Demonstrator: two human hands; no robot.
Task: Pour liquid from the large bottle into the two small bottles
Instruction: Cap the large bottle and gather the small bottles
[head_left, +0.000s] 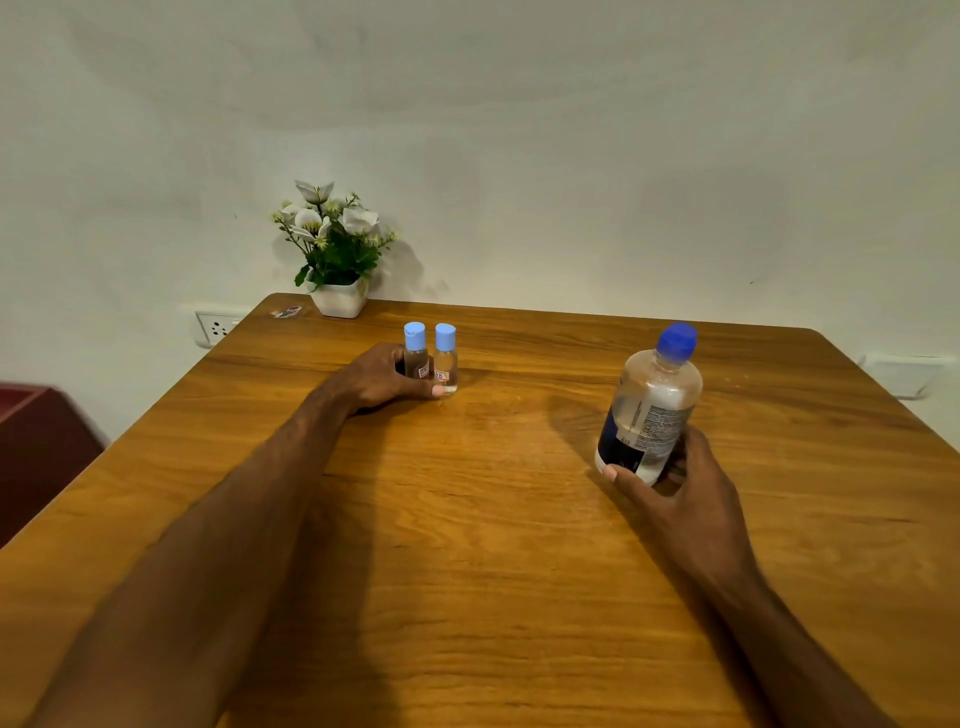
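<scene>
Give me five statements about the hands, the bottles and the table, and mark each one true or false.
1. The right hand holds the large bottle. True.
2. The large bottle's cap is off. False: the blue cap is on.
3. The left hand is at the two small bottles. True.
4. The small bottles lie on their sides. False: both stand upright, side by side, caps on.
5. A plant pot stands at the near edge of the table. False: it stands at the far edge, by the wall.
</scene>
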